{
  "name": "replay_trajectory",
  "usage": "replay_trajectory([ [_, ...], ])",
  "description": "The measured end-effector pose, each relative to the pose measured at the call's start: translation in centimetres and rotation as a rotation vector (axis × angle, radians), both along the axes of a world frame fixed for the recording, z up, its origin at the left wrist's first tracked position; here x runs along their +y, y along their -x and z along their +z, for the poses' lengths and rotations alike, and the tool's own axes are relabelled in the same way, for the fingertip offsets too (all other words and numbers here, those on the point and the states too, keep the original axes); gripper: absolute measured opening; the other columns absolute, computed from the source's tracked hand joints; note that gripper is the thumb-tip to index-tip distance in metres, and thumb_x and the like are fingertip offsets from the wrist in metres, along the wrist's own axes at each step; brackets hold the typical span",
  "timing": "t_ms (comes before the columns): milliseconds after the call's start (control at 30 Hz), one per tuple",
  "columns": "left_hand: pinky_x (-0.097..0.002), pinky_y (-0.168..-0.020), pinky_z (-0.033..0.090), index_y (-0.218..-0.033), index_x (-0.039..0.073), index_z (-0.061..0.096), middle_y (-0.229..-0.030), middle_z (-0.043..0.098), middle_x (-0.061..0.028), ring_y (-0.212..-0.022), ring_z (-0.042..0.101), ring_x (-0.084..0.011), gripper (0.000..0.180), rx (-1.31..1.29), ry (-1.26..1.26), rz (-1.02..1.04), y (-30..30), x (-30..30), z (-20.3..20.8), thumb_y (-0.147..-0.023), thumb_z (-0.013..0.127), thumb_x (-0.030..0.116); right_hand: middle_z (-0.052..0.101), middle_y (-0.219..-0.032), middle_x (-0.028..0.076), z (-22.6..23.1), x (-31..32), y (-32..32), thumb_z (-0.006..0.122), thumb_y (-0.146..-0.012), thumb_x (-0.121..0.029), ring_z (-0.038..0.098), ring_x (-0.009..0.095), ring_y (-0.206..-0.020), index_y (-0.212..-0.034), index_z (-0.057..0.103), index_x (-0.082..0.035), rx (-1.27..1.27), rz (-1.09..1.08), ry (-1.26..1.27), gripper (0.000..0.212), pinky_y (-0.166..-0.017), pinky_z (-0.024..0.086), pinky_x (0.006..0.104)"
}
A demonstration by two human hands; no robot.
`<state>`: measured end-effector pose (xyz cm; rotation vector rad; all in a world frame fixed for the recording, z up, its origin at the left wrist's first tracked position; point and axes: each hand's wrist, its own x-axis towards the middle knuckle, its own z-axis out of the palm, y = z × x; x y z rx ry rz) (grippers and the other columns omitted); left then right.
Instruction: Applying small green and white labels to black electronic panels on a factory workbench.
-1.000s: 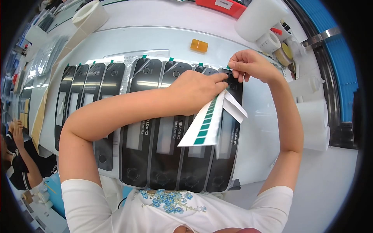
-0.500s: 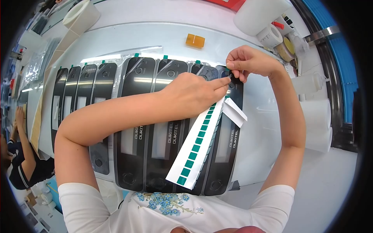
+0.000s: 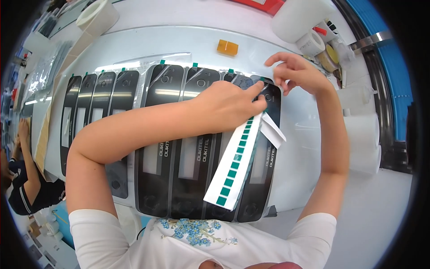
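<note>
- Landmark: the rightmost black panel (image 3: pixel 260 168), lying lengthwise at the right end of the row; it keeps its place there, with the green tab (image 3: pixel 262 79) at its top end.
- Right hand (image 3: pixel 298 74): half a second ago its thumb and finger were pinched together on that tab at the panel's top. Now they have parted and the hand has moved off, just beyond the panel's upper right corner. Its fingers are spread and loosely curled, with nothing visible in them.
- Left hand (image 3: pixel 233 105): it still reaches over the panel's upper part from the left. Its index finger, earlier just below the right fingertips, now points up to the tab and appears to press there; firm contact cannot be told. The other fingers are curled in, closed on the label strip (image 3: pixel 237 158), though the exact grip is hidden.
- The strip, white with green squares, slants down from that hand to the panel's left, over the neighbouring panel. Its lower end was farther left before and has swung toward the landmark panel.
- The folded white flap (image 3: pixel 272 131) still sticks out over the panel's right edge.
- The orange block (image 3: pixel 227 47) remains beyond the panel's top, to its left.
</note>
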<state>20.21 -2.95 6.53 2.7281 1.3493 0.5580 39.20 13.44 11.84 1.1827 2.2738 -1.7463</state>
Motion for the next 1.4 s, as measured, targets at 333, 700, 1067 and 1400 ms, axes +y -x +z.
replay_trajectory([
  [333, -0.0261, -0.066, 0.048, -0.116, 0.001, 0.062, -0.078, 0.062, -0.0047, -0.066, 0.058, -0.0135, 0.025, -0.757, 0.385, 0.266, 4.4, -10.2, 3.9, -0.101, 0.053, 0.018, 0.056, -0.08, -0.004, -3.4, -3.7, -5.0, 0.061, -0.096, -0.033, 0.05, 0.004, -0.071, -0.1, 0.059, -0.009, -0.015, -0.207, -0.151, 0.025, -0.057, 0.045, 0.0226],
  [700, -0.0227, -0.072, 0.044, -0.118, 0.007, 0.057, -0.099, 0.058, -0.0026, -0.081, 0.051, -0.007, 0.031, -1.111, 0.698, 0.581, 6.7, -20.3, 2.7, -0.104, 0.042, 0.03, 0.053, -0.07, -0.004, -2.8, -6.0, -5.3, 0.062, -0.095, -0.031, 0.046, 0.004, -0.061, -0.084, 0.057, -0.009, -0.105, -0.179, -0.105, 0.025, -0.05, 0.039, 0.0212],
  [1067, -0.0242, -0.079, 0.042, -0.112, 0.001, 0.06, -0.094, 0.056, -0.0034, -0.083, 0.052, -0.0081, 0.035, -1.035, 0.605, 0.513, 5.1, -21.1, 1.2, -0.104, 0.046, 0.032, 0.057, -0.071, -0.004, -1.2, -9.3, -4.3, 0.06, -0.096, -0.032, 0.057, 0.005, -0.066, -0.089, 0.06, -0.011, 0.126, -0.377, -0.016, 0.022, -0.056, 0.048, 0.0218],
  [1400, -0.031, -0.103, 0.039, -0.136, 0.005, 0.055, -0.13, 0.06, -0.0063, -0.117, 0.055, -0.0176, 0.053, -1.414, 0.546, 0.501, 9.1, -23.2, 2.2, -0.103, 0.042, 0.044, 0.067, -0.094, 0.005, 2.3, -12.1, -3.9, 0.055, -0.099, -0.013, 0.061, 0.007, -0.068, -0.118, 0.058, 0.0, 0.831, -0.164, -0.179, 0.023, -0.052, 0.049, 0.0211],
])
